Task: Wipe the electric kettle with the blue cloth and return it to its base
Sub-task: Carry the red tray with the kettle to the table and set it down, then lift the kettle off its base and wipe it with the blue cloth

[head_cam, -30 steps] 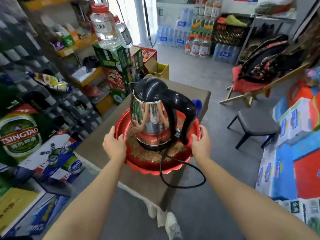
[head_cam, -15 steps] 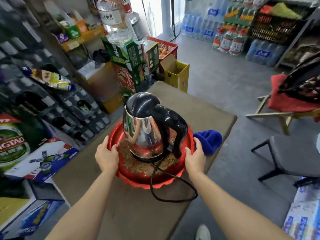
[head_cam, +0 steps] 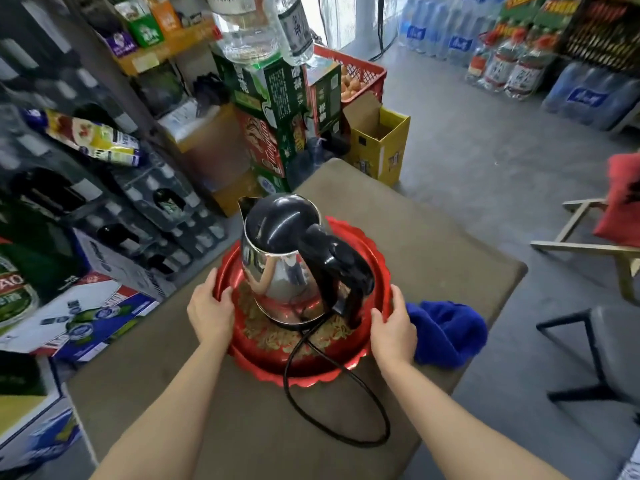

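- The kettle [head_cam: 287, 261] stands upright on its base, in the middle of a red tray [head_cam: 304, 367] on the bench [head_cam: 433, 237]; its long axis is vertical.
- Its spout points away from the person and to the left; the black handle faces the near right.
- The left hand [head_cam: 210, 311] grips the tray's left rim, thumb over the edge. The right hand [head_cam: 393, 329] holds the right rim the same way. Neither touches the kettle.
- Holding both rims probably serves to square or steady the tray before the kettle is lifted.
- The cloth [head_cam: 446, 332] lies bunched on the bench just beside the right hand, handy for a pick-up.
- The cord [head_cam: 337, 410] runs from under the kettle, over the tray's near rim, and loops on the bench; it could snag if the tray shifts.
- No wiping looks begun.
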